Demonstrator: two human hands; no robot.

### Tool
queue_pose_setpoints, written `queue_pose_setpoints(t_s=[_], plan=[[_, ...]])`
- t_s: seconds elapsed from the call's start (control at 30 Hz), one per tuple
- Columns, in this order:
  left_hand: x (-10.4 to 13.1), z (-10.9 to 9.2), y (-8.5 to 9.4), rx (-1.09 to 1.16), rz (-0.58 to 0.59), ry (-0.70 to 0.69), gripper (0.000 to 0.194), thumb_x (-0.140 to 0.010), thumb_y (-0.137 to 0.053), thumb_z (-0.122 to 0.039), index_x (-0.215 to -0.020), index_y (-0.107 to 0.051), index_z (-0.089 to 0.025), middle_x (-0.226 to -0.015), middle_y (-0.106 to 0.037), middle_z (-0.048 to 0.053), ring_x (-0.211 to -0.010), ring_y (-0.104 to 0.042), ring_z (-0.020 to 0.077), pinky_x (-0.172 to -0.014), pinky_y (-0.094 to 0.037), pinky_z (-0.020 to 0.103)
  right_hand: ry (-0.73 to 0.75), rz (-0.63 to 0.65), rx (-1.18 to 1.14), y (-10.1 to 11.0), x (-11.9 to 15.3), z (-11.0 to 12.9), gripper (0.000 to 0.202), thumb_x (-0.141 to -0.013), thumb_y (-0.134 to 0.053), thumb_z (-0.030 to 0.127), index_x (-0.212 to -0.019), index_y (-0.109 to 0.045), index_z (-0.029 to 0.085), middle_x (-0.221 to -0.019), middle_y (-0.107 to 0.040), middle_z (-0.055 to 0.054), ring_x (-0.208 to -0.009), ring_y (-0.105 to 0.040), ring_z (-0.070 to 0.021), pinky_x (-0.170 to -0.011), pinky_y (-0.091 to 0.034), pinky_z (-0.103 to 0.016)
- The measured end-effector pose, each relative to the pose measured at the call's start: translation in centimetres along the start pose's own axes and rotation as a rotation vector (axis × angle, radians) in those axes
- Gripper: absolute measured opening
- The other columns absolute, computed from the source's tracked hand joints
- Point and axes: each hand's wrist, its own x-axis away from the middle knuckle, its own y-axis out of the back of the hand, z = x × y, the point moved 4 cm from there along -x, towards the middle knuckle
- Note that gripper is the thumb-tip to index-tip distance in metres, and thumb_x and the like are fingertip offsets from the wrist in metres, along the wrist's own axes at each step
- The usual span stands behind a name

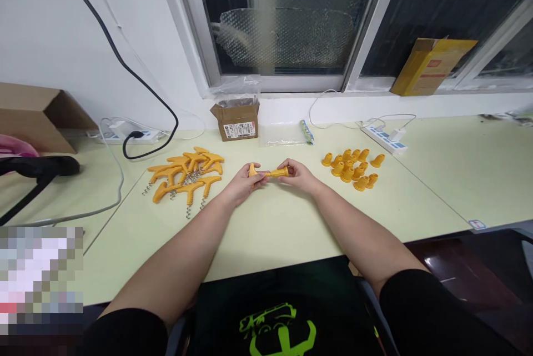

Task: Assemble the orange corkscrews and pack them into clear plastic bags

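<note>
Over the middle of the pale green table (266,234), my left hand (245,185) grips the yellow T-shaped handle (252,170) of a corkscrew. My right hand (300,175) pinches a yellow flared sleeve (278,172), lined up end to end with the corkscrew, whose spiral is not visible. To the left lies a pile of yellow corkscrews (190,189) with bare metal spirals. Several yellow sleeves (348,171) stand in a group on the right, most of them upright.
An open small cardboard box (238,123) and a clear plastic bag (281,134) lie near the wall. Power strips (385,139) with cables sit at the back on both sides. At the far left are a larger carton (29,111) and a black stand (39,170).
</note>
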Motion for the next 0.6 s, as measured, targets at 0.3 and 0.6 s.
queue_pose_setpoints(t_s=[0.3, 0.6], plan=[[0.6, -0.1, -0.7, -0.072, 0.023, -0.022, 0.065, -0.063, -0.094, -0.023, -0.097, -0.039, -0.025, -0.076, -0.065, -0.005, -0.054, -0.059, 0.0073, -0.048, -0.034, 0.015, 0.038, -0.058, 0.057, -0.1, 0.1, 1.2, 0.037, -0.072, -0.082, 0.038, -0.100, -0.064, 0.021, -0.100, -0.071, -0.003, -0.091, -0.068, -0.0181, -0.084, -0.053, -0.031], [1.4, -1.2, -1.7, -0.255, 0.130, -0.343, 0.061, -0.067, -0.093, -0.022, -0.090, -0.037, -0.023, -0.105, -0.077, 0.010, -0.091, -0.074, 0.0181, -0.085, -0.054, 0.029, -0.224, -0.010, -0.043, -0.8, 0.0, 0.8, 0.030, -0.077, -0.077, 0.046, -0.080, -0.065, 0.018, -0.063, -0.062, 0.002, -0.047, -0.048, -0.0092, -0.045, -0.041, -0.024]])
